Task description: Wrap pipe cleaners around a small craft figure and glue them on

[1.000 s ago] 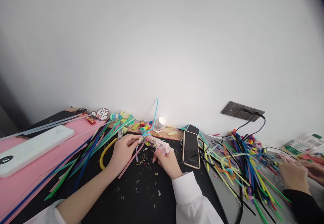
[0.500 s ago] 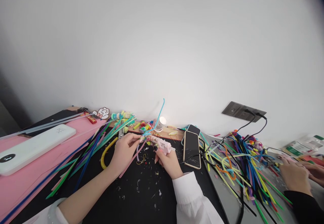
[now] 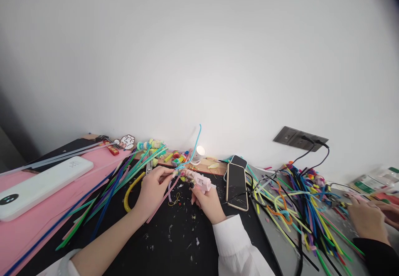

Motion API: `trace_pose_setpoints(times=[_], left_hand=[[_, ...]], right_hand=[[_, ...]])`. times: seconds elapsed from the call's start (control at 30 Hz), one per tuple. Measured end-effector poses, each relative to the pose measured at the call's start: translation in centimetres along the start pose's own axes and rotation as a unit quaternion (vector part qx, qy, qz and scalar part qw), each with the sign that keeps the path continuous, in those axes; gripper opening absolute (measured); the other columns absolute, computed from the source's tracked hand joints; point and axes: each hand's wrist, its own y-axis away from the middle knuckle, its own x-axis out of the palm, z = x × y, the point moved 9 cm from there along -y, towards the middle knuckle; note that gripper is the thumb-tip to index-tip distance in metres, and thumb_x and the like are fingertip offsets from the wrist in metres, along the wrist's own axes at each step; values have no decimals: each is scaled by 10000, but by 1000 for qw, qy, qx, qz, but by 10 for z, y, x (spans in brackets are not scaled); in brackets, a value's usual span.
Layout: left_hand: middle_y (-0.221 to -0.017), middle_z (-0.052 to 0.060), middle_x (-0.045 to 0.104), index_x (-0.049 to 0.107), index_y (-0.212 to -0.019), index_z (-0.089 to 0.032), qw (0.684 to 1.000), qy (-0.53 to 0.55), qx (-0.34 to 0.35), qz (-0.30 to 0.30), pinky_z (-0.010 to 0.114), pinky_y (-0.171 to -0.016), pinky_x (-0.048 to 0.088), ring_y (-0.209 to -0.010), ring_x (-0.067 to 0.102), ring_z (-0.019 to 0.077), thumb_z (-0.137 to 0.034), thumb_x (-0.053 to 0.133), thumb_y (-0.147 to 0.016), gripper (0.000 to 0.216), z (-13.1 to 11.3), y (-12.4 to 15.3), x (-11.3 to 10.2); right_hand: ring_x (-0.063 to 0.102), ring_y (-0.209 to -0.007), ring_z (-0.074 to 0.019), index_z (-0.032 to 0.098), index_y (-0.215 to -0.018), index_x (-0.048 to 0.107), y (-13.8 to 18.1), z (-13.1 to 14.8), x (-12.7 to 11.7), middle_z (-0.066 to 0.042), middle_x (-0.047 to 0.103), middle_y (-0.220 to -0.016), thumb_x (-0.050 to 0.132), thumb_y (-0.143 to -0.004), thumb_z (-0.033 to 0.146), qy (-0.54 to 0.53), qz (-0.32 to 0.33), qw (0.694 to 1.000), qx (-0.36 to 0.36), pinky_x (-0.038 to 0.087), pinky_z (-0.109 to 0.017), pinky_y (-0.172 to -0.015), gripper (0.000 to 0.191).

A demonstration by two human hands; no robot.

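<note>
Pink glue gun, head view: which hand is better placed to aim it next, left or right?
Probably the right: the right hand grips the glue gun, while the left hand pinches the blue pipe cleaner piece near its front end.

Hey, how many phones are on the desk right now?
2: a front phone lies beyond the right hand, to its right; a back phone lies behind that, partly covered. More might be hidden.
</note>
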Motion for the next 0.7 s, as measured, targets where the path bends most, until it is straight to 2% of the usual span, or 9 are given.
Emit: trace_pose_setpoints(times=[0.4, 0.53, 0.7], left_hand=[[-845, 48, 723, 666, -787, -205, 1000, 8, 7, -8, 367, -756, 569, -809, 700, 233, -324, 585, -786, 144, 0, -1, -2], [-844, 51, 727, 669, -787, -198, 1000, 12, -1, -16, 361, -748, 576, -802, 704, 232, -325, 588, -778, 151, 0, -1, -4], [-850, 49, 734, 670, -794, -197, 999, 31, -15, -23, 362, -760, 582, -810, 710, 233, -338, 602, -772, 158, 2, -1, -4]], right_hand=[[368, -352, -90, 171, -1001, 696, 0, 5, -1, 38, 533, -468, 539, -866, 340, 4, -16, 1000, -18, 281, -206, -339, 267], [366, -351, -93, 170, -933, 711, 1, 8, 0, 46, 482, -428, 541, -858, 349, 4, -20, 1000, -14, 266, -206, -339, 258], [362, -358, -93, 178, -1132, 684, 1, 12, 2, 48, 507, -454, 539, -843, 295, 4, -9, 1000, -18, 278, -202, -341, 343]])
